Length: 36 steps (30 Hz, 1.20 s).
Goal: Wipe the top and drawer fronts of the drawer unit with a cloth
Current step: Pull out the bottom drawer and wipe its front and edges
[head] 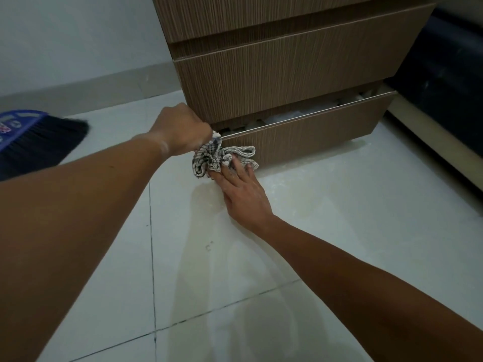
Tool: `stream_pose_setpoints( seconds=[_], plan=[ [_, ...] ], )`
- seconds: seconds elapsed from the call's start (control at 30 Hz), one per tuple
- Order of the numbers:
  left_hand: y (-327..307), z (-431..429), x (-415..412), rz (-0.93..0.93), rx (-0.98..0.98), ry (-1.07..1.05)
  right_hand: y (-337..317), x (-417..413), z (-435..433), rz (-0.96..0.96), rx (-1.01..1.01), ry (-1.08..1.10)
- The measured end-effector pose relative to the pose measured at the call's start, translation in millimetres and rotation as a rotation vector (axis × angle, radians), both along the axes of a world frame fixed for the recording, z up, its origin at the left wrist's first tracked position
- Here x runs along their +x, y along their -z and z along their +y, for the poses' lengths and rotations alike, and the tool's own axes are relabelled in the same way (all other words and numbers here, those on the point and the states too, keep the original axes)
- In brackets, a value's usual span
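Observation:
A wood-grain drawer unit (274,74) stands on the tiled floor. Its bottom drawer (313,137) is pulled partly out, with pale items inside. A crumpled checked cloth (217,158) lies against the left end of that drawer front, at its top corner. My left hand (183,131) is closed around the upper part of the cloth at the drawer's left corner. My right hand (243,189) rests on the lower part of the cloth with its fingers spread, pressing it against the drawer front near the floor. The top of the unit is out of view.
A broom (39,137) with black bristles and a blue head lies on the floor at the left. A dark piece of furniture (444,87) stands right of the unit. White floor tiles (209,257) fill the foreground; a grey wall (78,43) is behind.

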State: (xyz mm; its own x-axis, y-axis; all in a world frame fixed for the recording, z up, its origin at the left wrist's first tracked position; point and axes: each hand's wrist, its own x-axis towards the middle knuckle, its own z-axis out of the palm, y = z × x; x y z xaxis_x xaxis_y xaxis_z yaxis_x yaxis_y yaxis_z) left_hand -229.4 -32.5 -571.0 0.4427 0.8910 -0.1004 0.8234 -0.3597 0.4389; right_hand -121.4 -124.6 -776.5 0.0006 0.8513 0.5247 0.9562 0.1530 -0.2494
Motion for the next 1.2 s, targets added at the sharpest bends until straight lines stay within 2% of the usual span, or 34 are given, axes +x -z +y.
stream_pose_setpoints(
  seconds=[0.1,0.23,0.4,0.5,0.53,0.6,0.67,0.73,0.83,1.0,1.07,1.2],
  plan=[
    [0,-6,7,0.036,0.067,0.044,6,-8,-3,0.101,-0.110,-0.005],
    [-2,-8,11,0.090,0.091,0.082,11,-30,-6,0.402,-0.155,0.034],
    [-2,-5,13,0.107,0.077,0.073,-23,-61,16,1.093,0.128,0.201],
    [0,-2,17,0.124,0.059,0.106,-60,-40,45,1.603,0.273,0.508],
    [2,-2,17,0.106,0.044,0.114,-71,-20,51,1.793,0.287,0.634],
    [1,-5,18,0.101,0.064,0.129,-87,23,52,2.051,0.159,0.757],
    [0,-8,22,0.139,0.124,0.151,-92,59,40,2.089,0.128,0.767],
    [0,-14,29,0.226,0.172,0.156,-90,79,32,2.043,0.206,0.767],
    [5,-25,48,0.370,0.296,0.145,-79,61,35,1.941,0.203,0.725],
    [12,-33,85,0.257,0.302,0.179,-66,25,34,2.104,0.005,0.446],
    [16,-33,96,0.244,0.316,0.188,-65,49,33,2.086,0.022,0.486],
    [27,-28,108,0.229,0.393,0.183,-61,124,25,1.970,0.184,0.595]
  ],
)
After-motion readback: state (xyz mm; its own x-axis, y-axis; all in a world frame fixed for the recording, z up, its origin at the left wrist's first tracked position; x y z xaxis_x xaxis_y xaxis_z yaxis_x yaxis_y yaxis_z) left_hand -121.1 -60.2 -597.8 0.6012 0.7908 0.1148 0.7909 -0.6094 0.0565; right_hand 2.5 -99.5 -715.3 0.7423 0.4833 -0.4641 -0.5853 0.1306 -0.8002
